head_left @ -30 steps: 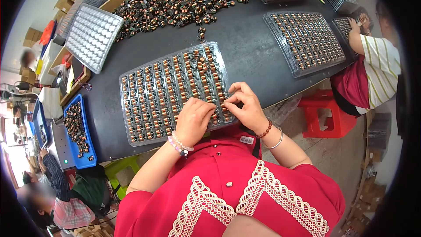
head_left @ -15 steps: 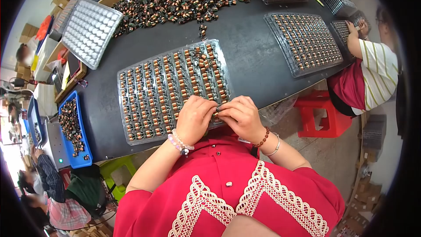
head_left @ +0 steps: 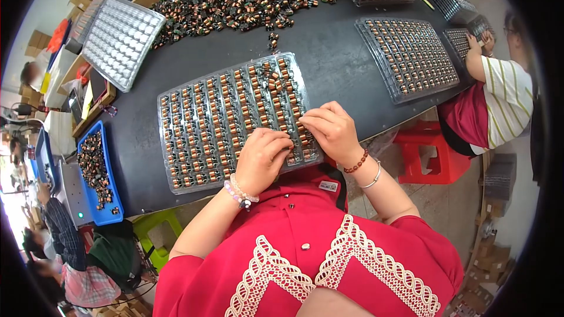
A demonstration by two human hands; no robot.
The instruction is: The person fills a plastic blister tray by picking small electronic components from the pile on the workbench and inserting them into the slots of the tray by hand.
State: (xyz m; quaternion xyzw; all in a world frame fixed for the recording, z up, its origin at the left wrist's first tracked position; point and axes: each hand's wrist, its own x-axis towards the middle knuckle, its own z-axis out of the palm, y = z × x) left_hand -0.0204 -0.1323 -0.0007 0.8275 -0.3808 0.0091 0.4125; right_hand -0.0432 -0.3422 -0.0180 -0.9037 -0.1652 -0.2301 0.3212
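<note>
A clear plastic tray (head_left: 165,141) filled with rows of small copper-wound parts lies on the dark table in front of me. Over its lower right part is my left hand (head_left: 262,155), fingers pinched together around something too small to make out. My right hand (head_left: 333,132) is at the tray's right edge, its thumb and fingertips closed beside the last column; what they hold, if anything, is hidden. A few loose copper-wound parts (head_left: 272,82) lie on top of the upper right rows.
Behind the tray is a large heap of parts (head_left: 241,0). A white tray (head_left: 120,41) leans at the left above a blue bin (head_left: 106,170). A second filled tray (head_left: 411,56), a red stool (head_left: 426,152) and a co-worker (head_left: 505,94) are at the right.
My right hand met my left near the tray's lower edge, then moved away up and to the right. My left hand has stayed almost in place.
</note>
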